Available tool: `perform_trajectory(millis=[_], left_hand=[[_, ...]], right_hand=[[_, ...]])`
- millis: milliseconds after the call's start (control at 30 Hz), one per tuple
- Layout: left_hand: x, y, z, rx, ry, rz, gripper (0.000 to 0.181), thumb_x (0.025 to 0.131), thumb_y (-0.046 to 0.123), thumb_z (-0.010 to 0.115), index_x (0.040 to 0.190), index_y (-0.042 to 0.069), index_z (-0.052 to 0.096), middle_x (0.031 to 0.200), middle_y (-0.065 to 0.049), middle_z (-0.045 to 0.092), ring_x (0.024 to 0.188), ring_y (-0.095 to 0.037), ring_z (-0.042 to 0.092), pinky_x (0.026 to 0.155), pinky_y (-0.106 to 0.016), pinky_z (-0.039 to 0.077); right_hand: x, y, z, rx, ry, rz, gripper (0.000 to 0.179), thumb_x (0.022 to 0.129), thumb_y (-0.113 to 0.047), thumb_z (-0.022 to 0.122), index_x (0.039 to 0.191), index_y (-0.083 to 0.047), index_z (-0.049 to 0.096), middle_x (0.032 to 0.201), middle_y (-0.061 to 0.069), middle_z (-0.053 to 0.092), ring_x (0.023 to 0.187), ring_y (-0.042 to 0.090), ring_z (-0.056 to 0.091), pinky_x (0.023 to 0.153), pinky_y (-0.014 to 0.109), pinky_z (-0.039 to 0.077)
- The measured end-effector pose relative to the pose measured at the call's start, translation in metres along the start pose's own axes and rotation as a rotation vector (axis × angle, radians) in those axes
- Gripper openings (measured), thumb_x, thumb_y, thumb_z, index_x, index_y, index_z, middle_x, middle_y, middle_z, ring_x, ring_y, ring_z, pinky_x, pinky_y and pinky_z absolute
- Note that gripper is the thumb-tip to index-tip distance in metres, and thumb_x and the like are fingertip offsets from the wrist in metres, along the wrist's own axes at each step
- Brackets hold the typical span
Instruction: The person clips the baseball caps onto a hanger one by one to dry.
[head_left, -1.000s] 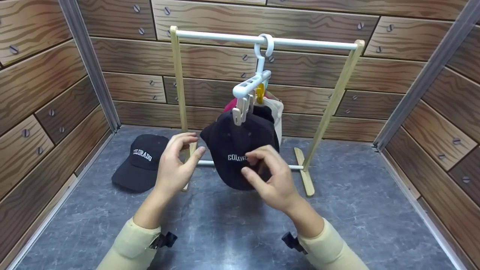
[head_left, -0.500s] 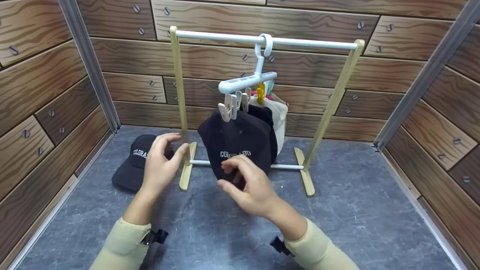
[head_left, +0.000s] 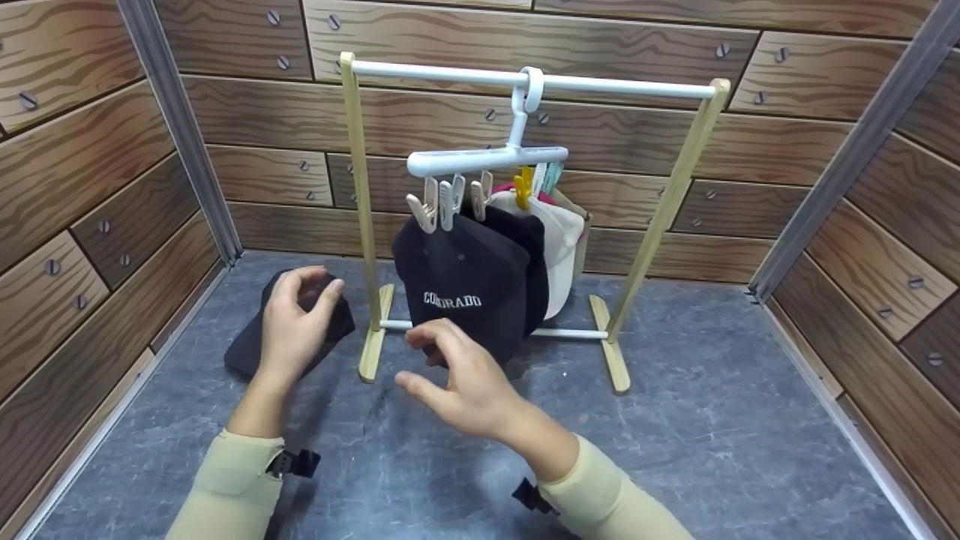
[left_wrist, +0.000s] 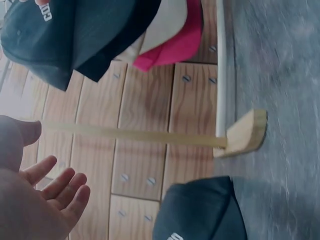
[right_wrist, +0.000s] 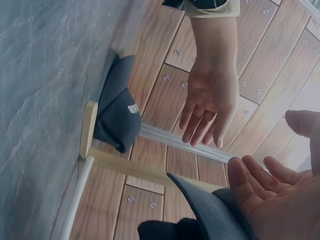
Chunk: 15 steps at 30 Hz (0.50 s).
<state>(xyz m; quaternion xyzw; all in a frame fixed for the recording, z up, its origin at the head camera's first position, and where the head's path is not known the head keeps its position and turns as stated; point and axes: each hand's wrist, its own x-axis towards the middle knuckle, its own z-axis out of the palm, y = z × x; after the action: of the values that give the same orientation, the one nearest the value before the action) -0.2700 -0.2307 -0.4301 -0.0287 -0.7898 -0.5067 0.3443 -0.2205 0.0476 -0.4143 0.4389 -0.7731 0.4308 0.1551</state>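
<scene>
A black cap with white COLORADO lettering [head_left: 472, 277] hangs by light clothespins [head_left: 448, 202] from a pale blue hanger [head_left: 480, 160]. My right hand [head_left: 465, 382] is in front of its lower part, fingers relaxed and thumb apart, holding nothing. Over at the left, a second black cap [head_left: 247, 349] lies on the grey floor. My left hand [head_left: 292, 322] is above that cap, overlapping it in the head view, its fingers loosely bent and empty. In the left wrist view the floor cap [left_wrist: 200, 210] shows below and to the right of the hand.
The hanger hooks over the white rail [head_left: 622, 86] of a wooden-legged rack [head_left: 664, 217]. Behind the front cap hang another black cap, a white cap [head_left: 559, 240] and a pink one [left_wrist: 175, 52]. A yellow clothespin [head_left: 523, 187] grips among them. Wood-patterned walls [head_left: 840, 225] enclose the space.
Both hands have moved left, the left one from near the rack to over the floor cap. The hanger has swung round, turning its near end leftward and bringing more caps into sight.
</scene>
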Motion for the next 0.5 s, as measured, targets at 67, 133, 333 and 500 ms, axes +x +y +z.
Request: perform_trajectory(millis=[67,133,333,500], left_hand=[[0.002,-0.005,-0.003,0.003,-0.004,-0.027,0.034,0.105,0.017,0.080,0.130,-0.005,0.072,0.131,-0.023,0.068,0.122,-0.038,0.067,0.109,-0.050,0.051],[0.003,-0.010,-0.006,0.012,-0.011,-0.052,0.035,0.106,0.018,0.078,0.132,-0.005,0.070,0.133,-0.023,0.067,0.124,-0.039,0.066,0.110,-0.052,0.050],[0.009,-0.027,-0.014,0.070,-0.040,-0.102,0.039,0.108,0.021,0.075,0.135,-0.007,0.067,0.136,-0.027,0.064,0.126,-0.042,0.063,0.111,-0.054,0.049],[0.013,-0.036,-0.022,0.127,-0.077,-0.136,0.043,0.110,0.026,0.072,0.137,-0.007,0.065,0.137,-0.027,0.062,0.127,-0.043,0.063,0.111,-0.053,0.048]], right_hand=[[0.004,0.001,0.005,-0.009,-0.011,0.003,0.046,0.103,-0.024,0.083,0.136,0.001,0.063,0.132,0.012,0.069,0.121,0.023,0.068,0.095,0.031,0.060],[0.007,0.002,0.011,-0.018,-0.025,0.009,0.048,0.103,-0.024,0.083,0.138,0.001,0.063,0.132,0.012,0.068,0.121,0.022,0.068,0.097,0.030,0.060],[0.016,0.005,0.028,-0.053,-0.078,0.038,0.053,0.104,-0.028,0.082,0.145,-0.002,0.060,0.136,0.012,0.067,0.120,0.021,0.068,0.100,0.026,0.057],[0.023,0.009,0.042,-0.092,-0.118,0.088,0.057,0.105,-0.031,0.081,0.147,-0.002,0.059,0.140,0.010,0.066,0.117,0.020,0.068,0.101,0.025,0.056]])
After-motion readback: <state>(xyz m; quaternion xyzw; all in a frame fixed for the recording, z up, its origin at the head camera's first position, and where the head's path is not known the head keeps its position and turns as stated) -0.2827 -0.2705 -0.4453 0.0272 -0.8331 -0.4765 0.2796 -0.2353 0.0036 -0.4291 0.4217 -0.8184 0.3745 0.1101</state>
